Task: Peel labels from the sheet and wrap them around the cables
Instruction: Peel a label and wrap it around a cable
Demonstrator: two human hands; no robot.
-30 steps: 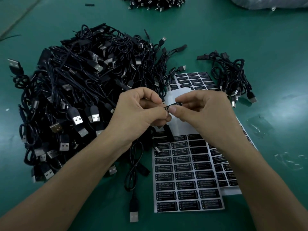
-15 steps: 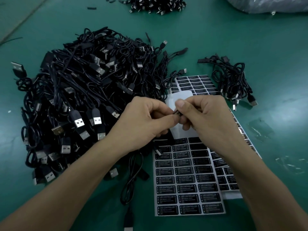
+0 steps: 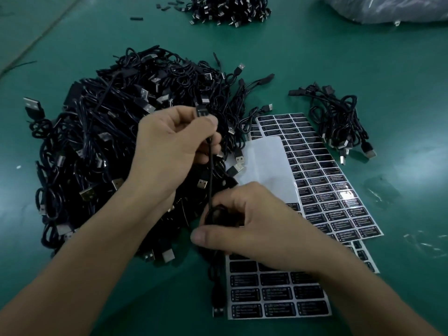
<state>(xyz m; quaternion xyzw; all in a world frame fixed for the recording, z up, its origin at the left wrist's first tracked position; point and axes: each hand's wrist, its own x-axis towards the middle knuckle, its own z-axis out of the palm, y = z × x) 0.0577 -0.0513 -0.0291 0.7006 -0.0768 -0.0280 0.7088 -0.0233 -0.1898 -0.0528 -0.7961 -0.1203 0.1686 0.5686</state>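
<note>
Cable [image 3: 210, 170] black, thin, taut; left hand [image 3: 169, 146] pinches top, right hand [image 3: 247, 221] probably grips coil.

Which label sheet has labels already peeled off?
The top sheet, running under the right hand: its upper part is bare white backing. The sheet beside it shows full rows of black labels.

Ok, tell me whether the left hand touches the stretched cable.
Touching. The head view shows the left hand pinching the cable near its upper end, fingers curled round it.
</note>
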